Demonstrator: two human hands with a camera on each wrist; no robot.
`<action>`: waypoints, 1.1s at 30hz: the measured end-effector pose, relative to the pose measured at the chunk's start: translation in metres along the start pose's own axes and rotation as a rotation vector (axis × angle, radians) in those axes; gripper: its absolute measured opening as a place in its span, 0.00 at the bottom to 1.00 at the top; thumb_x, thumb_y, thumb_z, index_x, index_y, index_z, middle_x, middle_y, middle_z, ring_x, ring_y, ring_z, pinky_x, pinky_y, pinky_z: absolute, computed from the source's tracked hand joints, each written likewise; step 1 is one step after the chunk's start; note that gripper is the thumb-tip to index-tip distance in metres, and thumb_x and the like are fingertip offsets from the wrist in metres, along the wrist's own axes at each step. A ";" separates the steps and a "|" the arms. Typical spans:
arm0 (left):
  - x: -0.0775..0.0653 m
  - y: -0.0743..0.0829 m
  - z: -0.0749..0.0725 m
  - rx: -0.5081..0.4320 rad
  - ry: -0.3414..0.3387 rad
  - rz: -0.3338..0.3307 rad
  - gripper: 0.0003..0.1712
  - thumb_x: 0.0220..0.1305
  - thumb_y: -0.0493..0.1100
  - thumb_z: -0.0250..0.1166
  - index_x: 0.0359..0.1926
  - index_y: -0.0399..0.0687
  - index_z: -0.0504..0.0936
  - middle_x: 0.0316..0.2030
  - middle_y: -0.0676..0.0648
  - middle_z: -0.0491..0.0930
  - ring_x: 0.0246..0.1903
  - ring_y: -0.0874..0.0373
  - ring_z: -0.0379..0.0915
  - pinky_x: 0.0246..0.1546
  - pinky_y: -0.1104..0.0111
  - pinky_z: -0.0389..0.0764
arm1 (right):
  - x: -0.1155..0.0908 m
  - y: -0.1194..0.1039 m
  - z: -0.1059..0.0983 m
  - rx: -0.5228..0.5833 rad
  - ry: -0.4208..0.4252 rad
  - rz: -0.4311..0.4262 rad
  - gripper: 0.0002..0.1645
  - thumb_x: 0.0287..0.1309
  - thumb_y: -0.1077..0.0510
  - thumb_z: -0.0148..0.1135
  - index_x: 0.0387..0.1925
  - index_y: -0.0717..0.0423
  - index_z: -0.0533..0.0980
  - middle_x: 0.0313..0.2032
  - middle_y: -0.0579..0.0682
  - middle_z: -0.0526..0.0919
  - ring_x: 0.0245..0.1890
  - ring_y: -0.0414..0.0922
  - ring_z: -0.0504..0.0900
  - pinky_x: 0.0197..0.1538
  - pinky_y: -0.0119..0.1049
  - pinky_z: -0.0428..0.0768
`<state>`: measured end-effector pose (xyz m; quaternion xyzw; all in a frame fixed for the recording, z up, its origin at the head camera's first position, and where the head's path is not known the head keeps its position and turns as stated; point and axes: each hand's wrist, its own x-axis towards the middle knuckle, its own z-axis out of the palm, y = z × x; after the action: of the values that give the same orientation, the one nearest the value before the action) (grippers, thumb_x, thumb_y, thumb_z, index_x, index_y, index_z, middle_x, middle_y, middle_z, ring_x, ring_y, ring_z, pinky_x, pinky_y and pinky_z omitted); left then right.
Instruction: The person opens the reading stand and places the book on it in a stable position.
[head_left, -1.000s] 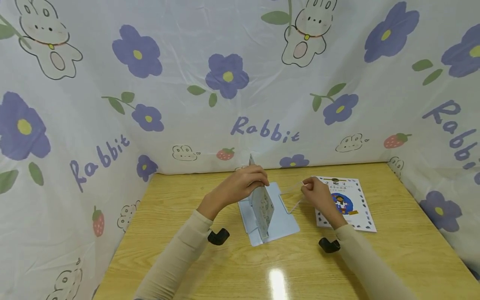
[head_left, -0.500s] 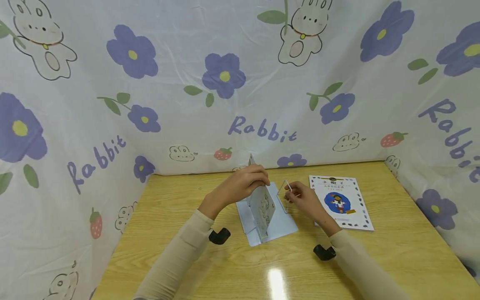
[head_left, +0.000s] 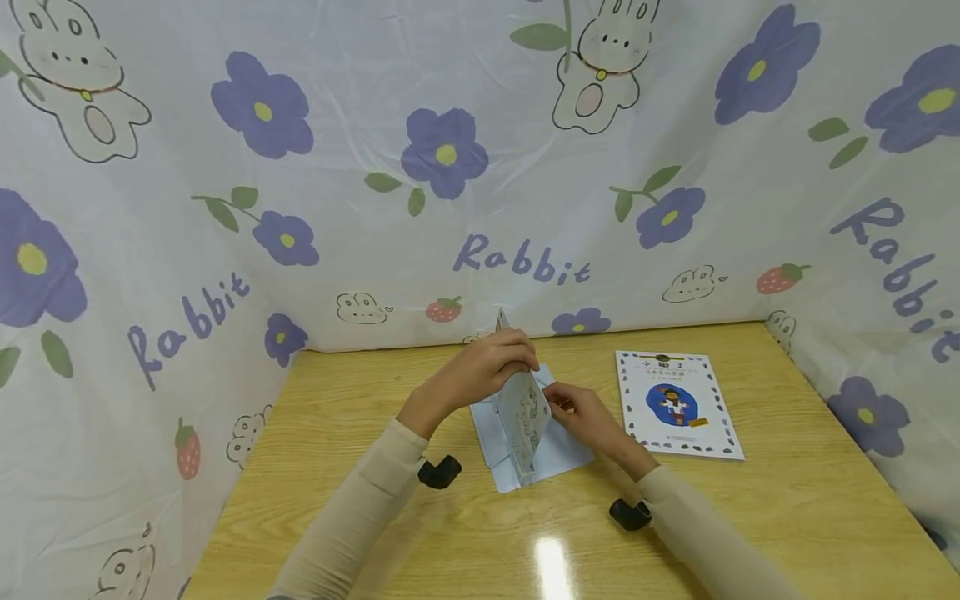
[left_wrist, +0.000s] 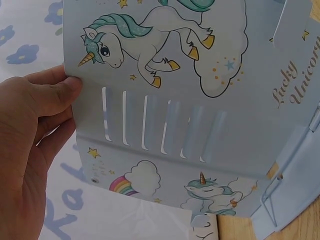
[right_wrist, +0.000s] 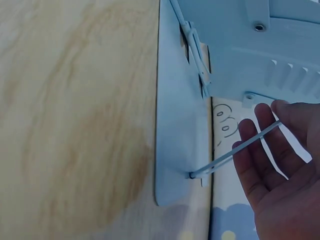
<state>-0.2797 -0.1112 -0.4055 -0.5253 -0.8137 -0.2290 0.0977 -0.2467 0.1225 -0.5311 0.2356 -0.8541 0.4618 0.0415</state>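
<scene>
A light blue metal book stand (head_left: 525,421) printed with unicorns stands half unfolded on the table, its panel upright over a flat base plate (head_left: 566,457). My left hand (head_left: 483,367) grips the panel's upper edge. In the left wrist view, its thumb lies on the printed face (left_wrist: 150,115) beside a row of slots. Behind the panel, my right hand (head_left: 592,423) holds the stand's thin wire support (right_wrist: 227,156) between thumb and fingers. The wire slants up from the base (right_wrist: 175,125) towards the panel's back (right_wrist: 285,55). In the head view, the right hand hides most of the wire.
To the right, a white book (head_left: 678,408) with a blue round picture lies flat on the wooden table (head_left: 360,517). A white cloth (head_left: 525,250) with rabbits and flowers hangs behind the table. Black wrist mounts (head_left: 439,472) show beside both forearms.
My right hand has moved left from beside the book to the back of the panel, swinging the wire support with it. The left hand keeps its grip on the panel.
</scene>
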 end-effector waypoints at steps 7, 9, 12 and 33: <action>0.006 0.001 0.003 -0.003 -0.003 0.015 0.09 0.77 0.34 0.62 0.47 0.46 0.90 0.49 0.49 0.85 0.53 0.56 0.82 0.58 0.69 0.84 | -0.002 0.003 0.006 0.019 -0.031 -0.031 0.16 0.73 0.68 0.61 0.59 0.63 0.83 0.50 0.58 0.90 0.47 0.51 0.90 0.51 0.40 0.88; 0.008 0.001 0.005 -0.011 -0.008 0.016 0.10 0.78 0.34 0.62 0.47 0.45 0.90 0.49 0.49 0.84 0.53 0.55 0.82 0.58 0.69 0.83 | -0.003 0.004 0.006 0.014 -0.025 -0.032 0.16 0.72 0.70 0.61 0.57 0.64 0.83 0.49 0.59 0.91 0.46 0.52 0.90 0.50 0.39 0.88; 0.011 0.000 0.009 -0.021 -0.014 0.009 0.10 0.78 0.34 0.62 0.48 0.44 0.90 0.50 0.49 0.84 0.54 0.56 0.82 0.58 0.69 0.83 | -0.004 0.005 0.007 -0.006 -0.006 -0.034 0.14 0.71 0.71 0.59 0.53 0.63 0.84 0.47 0.59 0.91 0.44 0.51 0.89 0.46 0.38 0.87; 0.031 0.000 0.032 -0.013 -0.046 0.016 0.11 0.80 0.36 0.60 0.49 0.46 0.89 0.50 0.49 0.84 0.53 0.57 0.81 0.57 0.73 0.82 | -0.012 0.009 0.003 0.013 0.014 -0.031 0.10 0.76 0.68 0.56 0.45 0.66 0.83 0.39 0.60 0.90 0.36 0.39 0.84 0.40 0.32 0.82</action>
<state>-0.2902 -0.0709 -0.4211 -0.5378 -0.8098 -0.2214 0.0773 -0.2397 0.1287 -0.5425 0.2460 -0.8470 0.4682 0.0531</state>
